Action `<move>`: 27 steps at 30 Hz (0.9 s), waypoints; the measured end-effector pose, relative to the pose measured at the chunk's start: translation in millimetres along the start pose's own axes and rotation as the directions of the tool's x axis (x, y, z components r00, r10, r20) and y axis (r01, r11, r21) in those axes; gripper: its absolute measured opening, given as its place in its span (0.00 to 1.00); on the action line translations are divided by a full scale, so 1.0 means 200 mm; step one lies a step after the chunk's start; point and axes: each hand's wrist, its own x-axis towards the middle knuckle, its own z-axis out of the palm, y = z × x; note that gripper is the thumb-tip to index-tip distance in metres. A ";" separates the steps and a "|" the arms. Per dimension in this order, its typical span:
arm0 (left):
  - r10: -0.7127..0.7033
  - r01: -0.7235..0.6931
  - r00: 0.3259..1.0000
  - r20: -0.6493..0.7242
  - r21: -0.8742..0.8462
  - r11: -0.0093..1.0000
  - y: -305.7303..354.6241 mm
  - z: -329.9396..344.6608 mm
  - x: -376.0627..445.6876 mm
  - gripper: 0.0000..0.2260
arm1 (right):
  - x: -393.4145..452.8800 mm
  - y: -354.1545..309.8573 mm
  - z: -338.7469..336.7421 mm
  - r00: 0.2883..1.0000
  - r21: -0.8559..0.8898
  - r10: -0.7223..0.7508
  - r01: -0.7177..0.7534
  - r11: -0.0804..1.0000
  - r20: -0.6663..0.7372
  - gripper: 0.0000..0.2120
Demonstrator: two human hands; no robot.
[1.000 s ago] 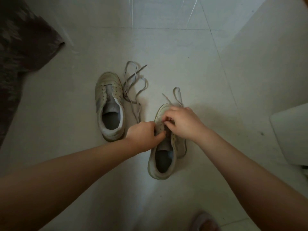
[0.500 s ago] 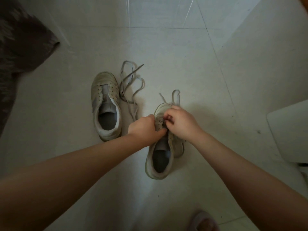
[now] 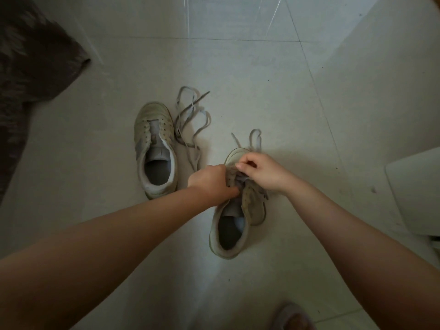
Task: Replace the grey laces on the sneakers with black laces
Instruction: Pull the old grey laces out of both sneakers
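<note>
Pinching grey lace (image 3: 255, 139) with right hand (image 3: 263, 171), left hand (image 3: 210, 184) gripping sneaker (image 3: 234, 217); limp, light lace probably wanting a hold near the eyelets.

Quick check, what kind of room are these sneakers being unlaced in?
Likely a home floor, perhaps an entryway or bathroom: pale glossy floor tiles, a dark shaggy rug at the left, and a white object at the right edge.

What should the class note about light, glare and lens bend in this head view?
Head view: dim light; streaks of glare on the floor at top; hands shade the right sneaker; forearms bulge toward the bottom corners and tile lines slant, a wide-angle effect; rug blurred.
</note>
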 end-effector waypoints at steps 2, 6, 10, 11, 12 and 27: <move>-0.004 0.004 1.000 0.017 -0.015 1.000 -0.01 0.00 0.00 0.15 | -0.03 0.05 0.00 0.995 0.195 0.093 -0.087 0.977 -0.021 0.09; 0.014 -0.014 1.000 -0.016 -0.005 1.000 -0.01 0.02 -0.02 0.15 | -0.05 0.06 0.02 0.988 0.246 0.148 -0.133 0.960 -0.040 0.09; 0.035 -0.034 0.999 -0.037 0.009 0.999 0.00 0.03 -0.02 0.14 | -0.04 -0.04 0.03 0.998 -0.143 0.069 -0.069 0.987 -0.005 0.08; 0.037 -0.037 0.999 -0.038 0.004 0.999 0.00 0.03 -0.03 0.14 | -0.03 -0.07 0.04 0.999 -0.323 0.054 -0.054 0.945 -0.010 0.08; 0.036 -0.037 0.999 -0.035 -0.002 0.999 0.00 0.03 -0.02 0.14 | -0.03 -0.09 0.04 0.999 -0.458 0.042 -0.045 0.888 -0.017 0.07; 0.004 -0.005 1.000 -0.022 -0.043 0.999 -0.04 0.04 -0.03 0.17 | -0.06 -0.08 0.04 0.998 -0.437 -0.021 -0.006 0.899 -0.057 0.06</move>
